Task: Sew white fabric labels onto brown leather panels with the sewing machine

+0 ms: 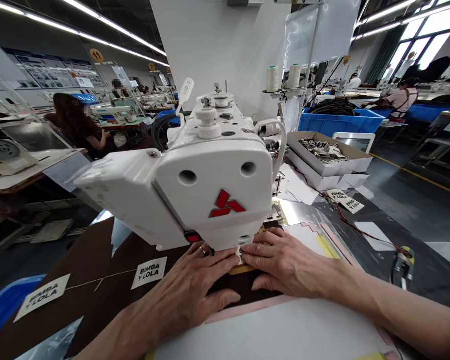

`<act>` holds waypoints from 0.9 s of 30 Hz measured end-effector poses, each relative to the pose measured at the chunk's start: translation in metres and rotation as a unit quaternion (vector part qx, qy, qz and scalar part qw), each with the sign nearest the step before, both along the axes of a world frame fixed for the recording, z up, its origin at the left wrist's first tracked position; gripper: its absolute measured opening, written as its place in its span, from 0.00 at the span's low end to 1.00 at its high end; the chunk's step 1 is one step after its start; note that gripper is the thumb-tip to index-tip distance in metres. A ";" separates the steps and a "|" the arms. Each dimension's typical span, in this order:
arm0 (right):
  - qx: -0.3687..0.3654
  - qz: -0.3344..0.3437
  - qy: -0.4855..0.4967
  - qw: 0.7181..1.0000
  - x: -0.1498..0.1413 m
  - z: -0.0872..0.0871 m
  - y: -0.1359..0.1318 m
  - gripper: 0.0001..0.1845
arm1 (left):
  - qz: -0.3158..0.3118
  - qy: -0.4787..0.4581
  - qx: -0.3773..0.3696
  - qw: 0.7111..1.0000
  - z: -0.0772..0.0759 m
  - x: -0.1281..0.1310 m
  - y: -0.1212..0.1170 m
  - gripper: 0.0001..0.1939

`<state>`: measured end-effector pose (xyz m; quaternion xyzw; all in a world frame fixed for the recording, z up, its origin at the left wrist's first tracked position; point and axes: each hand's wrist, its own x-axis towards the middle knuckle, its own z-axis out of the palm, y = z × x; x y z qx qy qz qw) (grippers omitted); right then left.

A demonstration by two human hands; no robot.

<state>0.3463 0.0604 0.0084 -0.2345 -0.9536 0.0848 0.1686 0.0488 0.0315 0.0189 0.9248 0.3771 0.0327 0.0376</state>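
Note:
Beneath the head of a white sewing machine (pixel 217 165), both hands lie flat with fingers stretched out. My left hand (pixel 194 280) touches the left side of a small cream label (pixel 240 256), mostly hidden by the fingers. From the right, the fingertips of my right hand (pixel 281 257) rest against the same label. Brown material (pixel 249 287) and a yellow edge show around it. On the left, a "BIMBA Y LOLA" label (pixel 148 273) and a second printed label (pixel 42 296) are joined by a thread (pixel 102 278). The machine's head hides the needle area.
A carton of labels (pixel 322 150) stands behind on the right, before a blue bin (pixel 341 120). Two loose labels (pixel 345 201) and a small metal tool (pixel 403 265) lie on the right. White sheet material (pixel 285 330) covers the near edge. Two thread spools (pixel 283 78) stand behind. Other people sit farther off.

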 end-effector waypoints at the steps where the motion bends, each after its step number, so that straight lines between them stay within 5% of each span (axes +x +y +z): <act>1: -0.004 0.002 0.000 1.000 0.000 0.000 0.000 0.28 | 0.003 0.004 -0.001 1.000 -0.001 0.000 -0.001 0.31; 27: 0.006 -0.001 0.012 1.000 0.001 -0.005 0.000 0.25 | -0.002 -0.019 0.101 0.995 -0.010 -0.018 -0.017 0.33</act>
